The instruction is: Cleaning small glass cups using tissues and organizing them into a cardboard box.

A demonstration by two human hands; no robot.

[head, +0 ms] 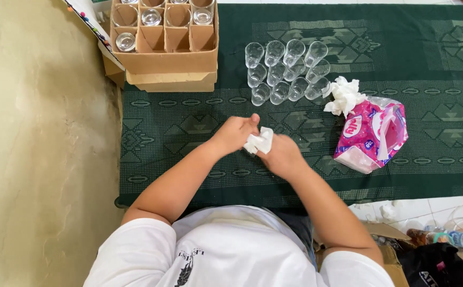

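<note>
At the far left I see a brown cardboard box with divider cells [163, 56], sitting at the top edge of the dark green patterned cloth [189, 138]; a few clear glasses stand in its upper cells. Moving right, my left hand [234, 133] is curled, fingers pinching one side of a crumpled white tissue [259, 142]. My right hand [282, 155] meets it from the other side, closed around the same tissue, so the two hands press together over the middle of the cloth. I cannot tell whether a glass is hidden inside the tissue. Above them stands a cluster of clear drinking glasses [287, 72] in rows. Further right lies a pink plastic tissue pack [369, 135], with white tissue bunched out of its top.
</note>
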